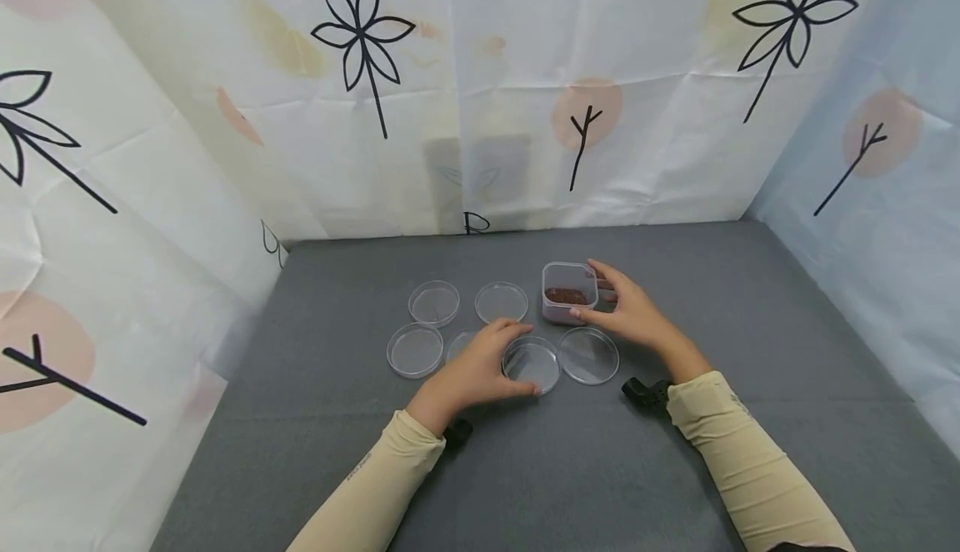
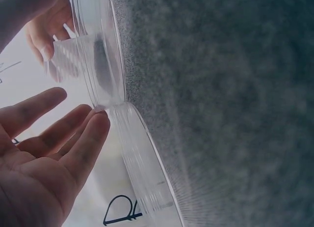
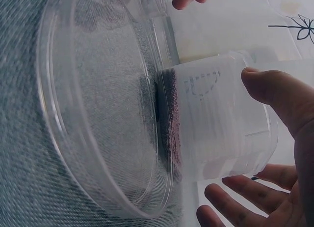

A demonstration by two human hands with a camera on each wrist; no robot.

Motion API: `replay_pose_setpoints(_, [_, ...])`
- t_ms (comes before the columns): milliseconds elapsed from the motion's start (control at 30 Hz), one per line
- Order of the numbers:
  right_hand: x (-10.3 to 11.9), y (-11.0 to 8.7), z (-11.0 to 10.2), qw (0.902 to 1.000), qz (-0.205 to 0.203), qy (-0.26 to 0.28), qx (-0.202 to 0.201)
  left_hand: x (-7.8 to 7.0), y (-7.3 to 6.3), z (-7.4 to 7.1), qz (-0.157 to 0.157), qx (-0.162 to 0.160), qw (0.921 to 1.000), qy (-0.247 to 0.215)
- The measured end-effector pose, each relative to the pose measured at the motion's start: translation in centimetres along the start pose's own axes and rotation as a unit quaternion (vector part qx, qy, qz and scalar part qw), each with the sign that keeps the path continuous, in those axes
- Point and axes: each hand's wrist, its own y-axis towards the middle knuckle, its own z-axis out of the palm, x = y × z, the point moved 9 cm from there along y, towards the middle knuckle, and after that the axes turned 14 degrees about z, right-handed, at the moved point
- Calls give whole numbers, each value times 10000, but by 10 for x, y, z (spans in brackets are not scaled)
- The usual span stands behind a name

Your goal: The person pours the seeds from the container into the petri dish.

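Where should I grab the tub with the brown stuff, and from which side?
Grip the tub by its two opposite side walls, coming from the right, as the right hand is placed. It stands upright and open-topped with brown grains low inside, so keep it level. A dish lies close in front.

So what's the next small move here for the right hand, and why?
Probably closing the right hand on the square tub and lifting it: thumb and fingers already flank its sides, brown granules lie inside, and the left hand touches an empty petri dish on the grey mat.
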Motion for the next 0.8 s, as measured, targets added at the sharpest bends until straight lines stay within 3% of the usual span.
replay_pose_setpoints(300, [-1, 0, -1, 9999, 11, 38, 92, -5, 2, 2, 158, 173, 9995, 215])
replay_pose_setpoints(800, [-4, 0, 5, 9994, -88, 245, 242, -2, -1, 9, -115, 408, 9988, 265])
